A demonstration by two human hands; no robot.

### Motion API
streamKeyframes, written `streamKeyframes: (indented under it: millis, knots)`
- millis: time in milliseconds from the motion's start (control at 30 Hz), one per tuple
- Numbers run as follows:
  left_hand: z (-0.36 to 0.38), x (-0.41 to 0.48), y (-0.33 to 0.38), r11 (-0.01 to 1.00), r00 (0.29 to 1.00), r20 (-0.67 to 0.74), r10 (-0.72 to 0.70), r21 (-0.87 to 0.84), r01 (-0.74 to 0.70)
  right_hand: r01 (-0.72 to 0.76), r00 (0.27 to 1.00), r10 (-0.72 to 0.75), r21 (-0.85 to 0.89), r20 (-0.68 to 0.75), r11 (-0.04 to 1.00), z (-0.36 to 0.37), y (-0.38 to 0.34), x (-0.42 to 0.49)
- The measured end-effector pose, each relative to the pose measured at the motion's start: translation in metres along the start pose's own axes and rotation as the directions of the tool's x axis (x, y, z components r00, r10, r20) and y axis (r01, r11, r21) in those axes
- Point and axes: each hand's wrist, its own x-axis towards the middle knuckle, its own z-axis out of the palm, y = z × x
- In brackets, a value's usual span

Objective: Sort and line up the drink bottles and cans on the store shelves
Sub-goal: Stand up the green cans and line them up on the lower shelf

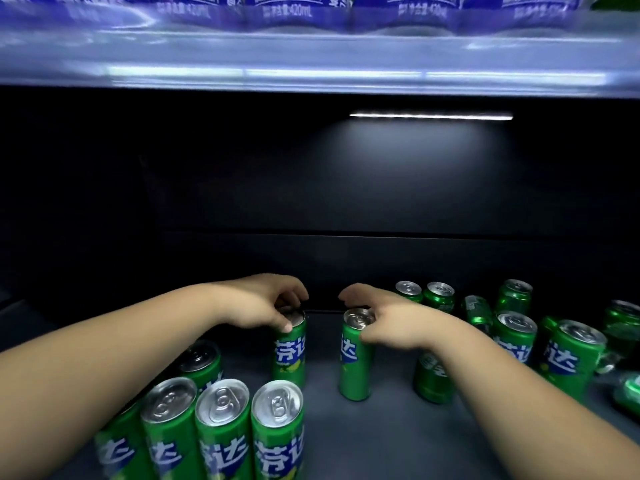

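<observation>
Tall green drink cans stand on a dark shelf (381, 427). My left hand (266, 303) grips the top rim of one upright green can (290, 355) from above. My right hand (384, 320) holds the top of a second upright green can (356, 362), thumb and fingers curled round its rim. The two cans stand apart in the middle of the shelf. A row of green cans (221, 427) is lined up at the front left. Loose green cans (512, 337) stand scattered to the right.
The upper shelf (311, 53) carries several blue-labelled bottles (284, 8) and hangs just overhead. A light strip (431, 116) glows on the dark back wall. At the far right a green can (628, 393) lies on its side near the edge.
</observation>
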Motion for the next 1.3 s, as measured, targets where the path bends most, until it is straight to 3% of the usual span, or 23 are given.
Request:
streamKeyframes:
  millis: [200, 433, 700, 1067, 1167, 1300]
  knots:
    - [0.008, -0.006, 0.010, 0.981, 0.998, -0.047, -0.035, 0.190, 0.044, -0.045, 0.996, 0.047, 0.033, -0.077, 0.998, -0.001, 0.008, 0.005]
    - [-0.008, -0.034, 0.013, 0.985, 1.000, -0.006, 0.022, 0.169, -0.021, 0.107, 0.993, -0.094, 0.212, -0.072, 0.971, 0.013, -0.007, 0.000]
    - [-0.018, -0.069, 0.012, 0.996, 0.993, 0.105, 0.059, 0.054, -0.065, 0.209, 0.950, -0.296, 0.498, 0.103, 0.842, 0.026, -0.050, 0.001]
    - [-0.011, -0.073, -0.010, 0.990, 0.971, 0.199, 0.131, 0.027, -0.139, 0.157, 0.910, -0.332, 0.534, 0.248, 0.831, 0.050, -0.055, 0.010]
    - [-0.014, -0.071, -0.018, 0.989, 0.954, 0.264, 0.146, -0.070, -0.132, 0.127, 0.894, -0.339, 0.558, 0.294, 0.820, 0.048, -0.054, 0.013]
    - [-0.018, -0.068, -0.029, 0.966, 0.930, 0.325, 0.172, -0.240, -0.094, 0.095, 0.935, -0.257, 0.527, 0.243, 0.844, 0.050, -0.049, 0.015]
